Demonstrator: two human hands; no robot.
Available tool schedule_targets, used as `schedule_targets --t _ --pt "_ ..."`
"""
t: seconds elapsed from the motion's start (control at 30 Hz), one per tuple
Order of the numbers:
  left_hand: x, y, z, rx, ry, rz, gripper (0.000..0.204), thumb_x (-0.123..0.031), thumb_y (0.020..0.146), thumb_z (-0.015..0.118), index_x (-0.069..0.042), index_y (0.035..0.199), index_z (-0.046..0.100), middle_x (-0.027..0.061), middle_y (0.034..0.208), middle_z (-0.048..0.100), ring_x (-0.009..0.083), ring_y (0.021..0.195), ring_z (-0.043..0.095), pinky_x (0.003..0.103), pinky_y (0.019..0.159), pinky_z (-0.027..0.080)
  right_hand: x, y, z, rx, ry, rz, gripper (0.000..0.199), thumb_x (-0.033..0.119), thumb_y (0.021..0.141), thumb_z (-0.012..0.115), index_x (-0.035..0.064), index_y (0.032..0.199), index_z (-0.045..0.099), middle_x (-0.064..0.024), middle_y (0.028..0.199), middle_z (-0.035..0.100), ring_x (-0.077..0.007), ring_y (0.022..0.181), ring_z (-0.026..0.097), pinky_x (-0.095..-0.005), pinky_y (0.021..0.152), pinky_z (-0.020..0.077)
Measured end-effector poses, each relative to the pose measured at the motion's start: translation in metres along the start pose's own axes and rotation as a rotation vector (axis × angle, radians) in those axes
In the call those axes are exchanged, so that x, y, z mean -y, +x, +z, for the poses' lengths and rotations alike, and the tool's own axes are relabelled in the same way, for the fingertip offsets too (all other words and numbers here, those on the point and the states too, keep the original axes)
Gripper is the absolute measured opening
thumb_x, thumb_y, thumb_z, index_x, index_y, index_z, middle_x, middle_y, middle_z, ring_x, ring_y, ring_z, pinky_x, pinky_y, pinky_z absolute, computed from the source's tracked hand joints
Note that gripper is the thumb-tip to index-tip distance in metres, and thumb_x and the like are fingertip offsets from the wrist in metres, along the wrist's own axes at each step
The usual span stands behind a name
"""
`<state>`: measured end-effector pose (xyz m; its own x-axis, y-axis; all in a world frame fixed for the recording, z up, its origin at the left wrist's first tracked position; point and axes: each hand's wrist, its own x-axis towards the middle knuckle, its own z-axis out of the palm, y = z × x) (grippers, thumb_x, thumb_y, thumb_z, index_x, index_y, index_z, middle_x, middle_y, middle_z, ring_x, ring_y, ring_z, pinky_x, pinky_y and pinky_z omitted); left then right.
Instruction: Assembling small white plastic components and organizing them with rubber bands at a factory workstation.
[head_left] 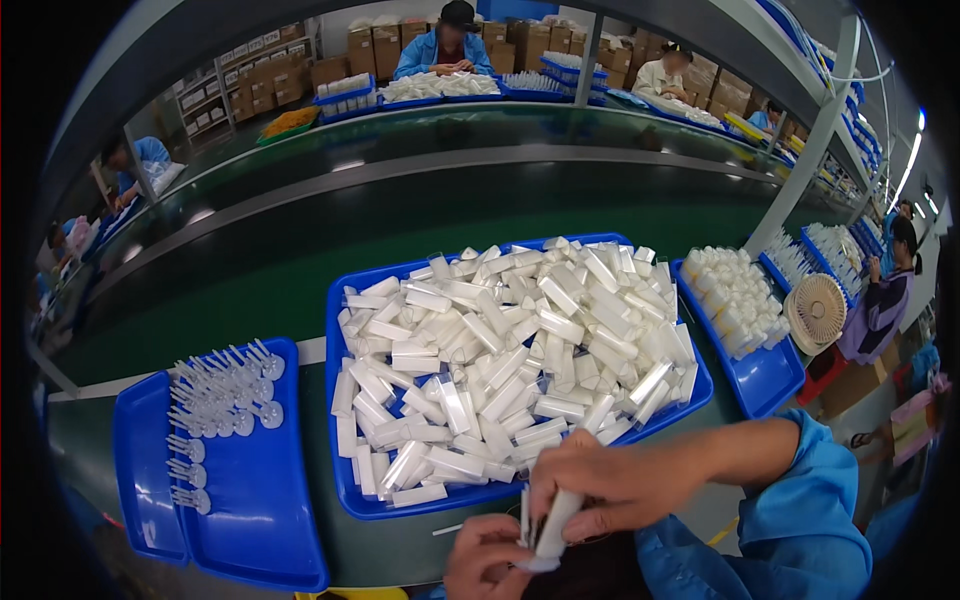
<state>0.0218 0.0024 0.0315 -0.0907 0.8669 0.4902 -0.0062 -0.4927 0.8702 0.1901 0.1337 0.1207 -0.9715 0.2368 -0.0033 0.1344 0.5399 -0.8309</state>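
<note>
The white plastic tube [553, 525] sits between your two hands at the near edge of the bench [400, 545], close to your body. Your right hand [610, 480] pinches its upper part from above, fingers curled down around it. Your left hand [487, 558] closes on its lower end from below, along with what looks like a thin clear piece [524, 516] standing beside the tube; the pictures do not show that part sharply.

Just beyond your hands lies the large blue tray [345, 330], heaped with more white tubes [500, 360] lying every way. Off past your left hand, a second blue tray [250, 500] holds rows of small clear stemmed parts [215, 395]. Beyond your right hand, a third blue tray [765, 380] carries stacked white pieces [735, 295], with a small round fan [817, 310] next to it. The green conveyor [300, 270] runs behind all of these.

The risks, as I judge them: your grip is fingertip only, so a twist could let the tube slip into your lap. Your right sleeve [800, 480] hangs near the heaped tray's corner and could drag tubes off it.
</note>
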Motion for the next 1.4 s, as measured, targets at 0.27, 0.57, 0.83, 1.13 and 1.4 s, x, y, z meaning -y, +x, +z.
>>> schedule_targets --t 0.27,0.57,0.83,1.13,1.4 --pt "0.006 0.001 -0.004 -0.215 -0.166 -0.048 0.021 -0.006 0.077 0.07 -0.007 0.092 0.055 0.01 0.099 0.057 0.0299 0.109 0.048 0.043 0.092 0.037 -0.074 0.052 -0.078 -0.245 -0.877 0.271 0.037 0.031 0.077 0.068 0.0082 0.104 0.058 -0.0103 0.104 0.058 -0.0281 0.088 0.06 -0.0375 0.074 0.0484" --pt "-0.006 0.002 -0.005 -0.209 0.011 -0.085 0.012 -0.007 0.074 0.071 -0.007 0.085 0.065 0.0075 0.085 0.062 0.0308 0.105 0.048 0.047 0.094 0.031 -0.032 0.046 -0.053 -0.495 0.059 0.322 0.019 0.018 0.085 0.062 0.0067 0.098 0.055 -0.0039 0.08 0.062 -0.0106 0.075 0.06 -0.0266 0.064 0.0451" --pt "-0.002 0.018 -0.002 -0.093 0.195 0.068 0.005 -0.008 0.076 0.068 -0.009 0.08 0.068 0.0056 0.081 0.063 0.025 0.087 0.053 0.045 0.091 0.031 -0.027 0.029 -0.018 -0.381 0.902 0.294 0.025 0.02 0.09 0.058 0.0038 0.108 0.052 -0.0031 0.09 0.055 -0.0046 0.078 0.05 -0.0185 0.063 0.0395" --pt "-0.001 0.021 -0.003 -0.066 0.219 0.035 0.002 -0.008 0.077 0.067 -0.008 0.078 0.068 0.0051 0.077 0.063 0.0212 0.077 0.056 0.044 0.089 0.032 -0.031 0.026 -0.031 -0.164 0.23 0.282 0.019 0.022 0.093 0.053 0.0043 0.095 0.047 -0.003 0.091 0.055 -0.0112 0.075 0.05 -0.026 0.064 0.0406" --pt "0.0 0.017 -0.011 0.086 0.366 0.2 0.004 -0.009 0.078 0.065 -0.011 0.076 0.068 0.0048 0.081 0.062 0.0272 0.088 0.054 0.046 0.086 0.034 -0.019 0.02 -0.033 -0.052 0.255 0.151 0.018 0.021 0.092 0.053 0.0039 0.091 0.046 -0.0089 0.08 0.056 -0.0206 0.074 0.055 -0.0301 0.066 0.0408"
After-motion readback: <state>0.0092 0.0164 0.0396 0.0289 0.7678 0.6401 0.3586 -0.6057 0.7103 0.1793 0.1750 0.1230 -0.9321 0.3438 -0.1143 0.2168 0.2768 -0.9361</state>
